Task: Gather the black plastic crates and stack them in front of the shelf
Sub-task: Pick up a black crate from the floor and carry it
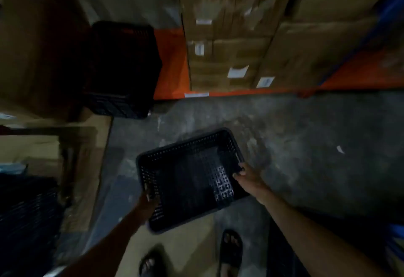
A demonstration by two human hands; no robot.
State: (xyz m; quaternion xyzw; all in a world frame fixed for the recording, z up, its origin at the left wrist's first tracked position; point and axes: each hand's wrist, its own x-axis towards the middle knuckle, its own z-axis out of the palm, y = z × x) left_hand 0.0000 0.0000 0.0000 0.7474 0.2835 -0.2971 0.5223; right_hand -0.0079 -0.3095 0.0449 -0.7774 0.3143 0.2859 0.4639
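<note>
Now both hands carry one black crate [190, 178] above the floor [306, 145]: the left hand [149, 200] grips its near-left rim, the right hand [243, 173] curls on the right rim. Best to hold it level and lower it squarely onto the crate stack [122, 69] by the orange shelf [172, 62]. Carton labels [237, 71] are too blurred to read.

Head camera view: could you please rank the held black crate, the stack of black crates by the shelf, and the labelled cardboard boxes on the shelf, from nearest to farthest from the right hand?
1. Held black crate: gripped by the right hand at its right rim.
2. Stack of black crates: ahead, to the left.
3. Labelled cardboard boxes: farthest, up on the orange shelf.
</note>
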